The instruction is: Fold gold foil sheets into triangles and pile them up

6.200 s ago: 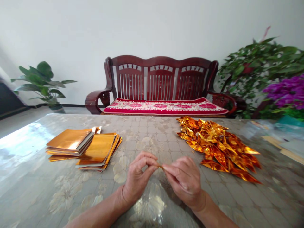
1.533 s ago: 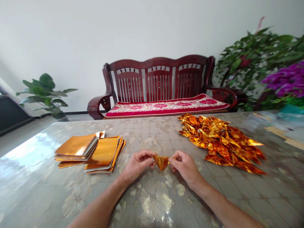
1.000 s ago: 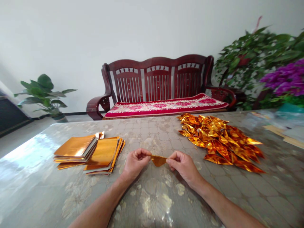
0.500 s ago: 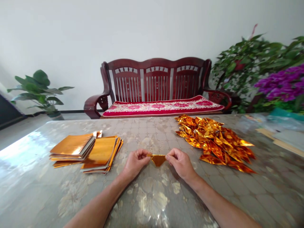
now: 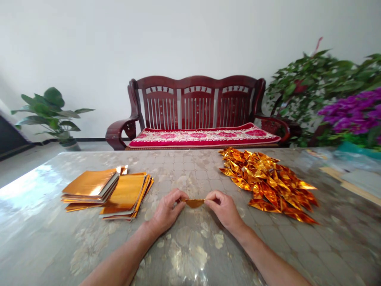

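Observation:
Between my two hands is a small piece of folded gold foil paper [image 5: 195,203], stretched level just above the table. My left hand [image 5: 171,208] pinches its left end between thumb and fingers. At the opposite end, my right hand [image 5: 222,207] pinches it the same way. The middle of the foil shows as a shallow, curved flap hanging below a straight top edge. On the left lie two stacks of flat gold foil sheets, a farther stack [image 5: 89,182] and a nearer stack [image 5: 126,190]. A heap of folded, pointed gold foil pieces [image 5: 264,178] lies to the right.
The table [image 5: 190,246] has a glossy patterned cover. Clear plastic wrapping [image 5: 315,155] and flat boards [image 5: 361,174] lie at its right edge. Beyond stand a dark red wooden bench [image 5: 196,103] with a red cushion, a potted plant [image 5: 50,113] and purple flowers [image 5: 351,109].
The foil between my hands has tipped, so its pointed flap now looks shallower and more rounded. Both hands have shifted slightly left and lower, keeping their pinch.

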Available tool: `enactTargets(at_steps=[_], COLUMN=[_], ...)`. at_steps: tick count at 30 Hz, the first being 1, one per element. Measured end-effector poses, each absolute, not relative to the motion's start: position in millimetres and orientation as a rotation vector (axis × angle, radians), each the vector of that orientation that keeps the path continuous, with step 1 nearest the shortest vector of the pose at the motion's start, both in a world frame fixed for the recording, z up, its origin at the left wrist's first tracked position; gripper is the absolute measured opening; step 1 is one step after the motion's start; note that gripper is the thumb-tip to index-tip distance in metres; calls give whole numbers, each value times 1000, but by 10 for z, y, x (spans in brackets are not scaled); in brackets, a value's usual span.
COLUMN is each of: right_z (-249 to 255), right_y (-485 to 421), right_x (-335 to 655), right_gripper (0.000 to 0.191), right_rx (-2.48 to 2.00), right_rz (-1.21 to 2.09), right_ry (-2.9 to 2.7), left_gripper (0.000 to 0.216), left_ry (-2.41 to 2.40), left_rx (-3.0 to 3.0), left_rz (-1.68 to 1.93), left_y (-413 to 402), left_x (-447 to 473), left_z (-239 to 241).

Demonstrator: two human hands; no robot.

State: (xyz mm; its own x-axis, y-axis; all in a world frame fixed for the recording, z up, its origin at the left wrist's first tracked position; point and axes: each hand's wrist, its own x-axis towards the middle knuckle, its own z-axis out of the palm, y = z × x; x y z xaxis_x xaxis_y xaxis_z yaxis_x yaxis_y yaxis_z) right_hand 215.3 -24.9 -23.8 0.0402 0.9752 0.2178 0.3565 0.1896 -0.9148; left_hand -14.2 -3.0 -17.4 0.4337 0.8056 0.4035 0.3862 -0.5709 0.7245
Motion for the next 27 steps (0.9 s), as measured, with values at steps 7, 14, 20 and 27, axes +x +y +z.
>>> enactTargets(at_steps=[7, 14, 20, 27], right_z=[-202, -91, -89, -32], right_y=[-311, -365, -350, -355], right_x=[2247, 2316, 2355, 2379], right_gripper=[7, 13, 22, 37], right_rx=[-1285, -1060, -995, -931], right_rz=[523, 280, 146, -46], right_ry=[-1721, -2073, -2212, -2344], left_gripper=[18, 25, 28, 30], left_ry=[933, 912, 902, 912], left_rx=[2401, 2440, 2416, 2460], left_rz=[845, 796, 772, 777], left_y=[-59, -74, -87, -80], left_x=[-167, -156, -167, -158], left_z=[-126, -82, -74, -96])
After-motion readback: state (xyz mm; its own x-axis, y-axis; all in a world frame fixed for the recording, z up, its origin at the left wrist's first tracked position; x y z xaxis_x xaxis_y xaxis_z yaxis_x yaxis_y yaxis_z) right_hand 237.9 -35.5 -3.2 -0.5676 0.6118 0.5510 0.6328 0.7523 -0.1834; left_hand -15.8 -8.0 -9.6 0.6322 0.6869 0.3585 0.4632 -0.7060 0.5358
